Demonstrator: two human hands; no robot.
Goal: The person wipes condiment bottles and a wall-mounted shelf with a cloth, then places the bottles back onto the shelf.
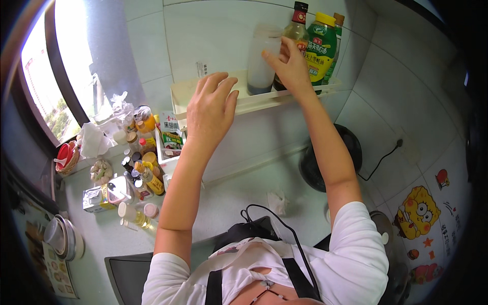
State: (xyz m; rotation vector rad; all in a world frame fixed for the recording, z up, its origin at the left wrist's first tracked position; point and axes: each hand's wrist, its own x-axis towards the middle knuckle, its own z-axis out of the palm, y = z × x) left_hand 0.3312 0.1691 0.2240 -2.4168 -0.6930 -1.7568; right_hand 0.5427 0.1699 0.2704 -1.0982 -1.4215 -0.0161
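A narrow cream wall shelf (254, 103) runs along the tiled wall in front of me. My left hand (212, 107) hovers at its left end, fingers spread and empty. My right hand (291, 66) is by a tall frosted plastic container (261, 68) standing upright on the shelf, something dark at its bottom. The thumb overlaps the container's front and the fingers curve apart at its right side; whether they touch it I cannot tell. Just behind that hand are a dark-capped sauce bottle (300, 25), a green squeeze bottle with yellow cap (323, 43) and another green bottle (339, 31).
Below the shelf, a counter (229, 195) holds a black round appliance (317, 165) and crumpled tissue (277, 202). On the left are crowded seasoning bottles (150, 178), a white rack (168, 162), a garlic jar (101, 172) and stacked bowls (63, 236). A window (46, 86) is at far left.
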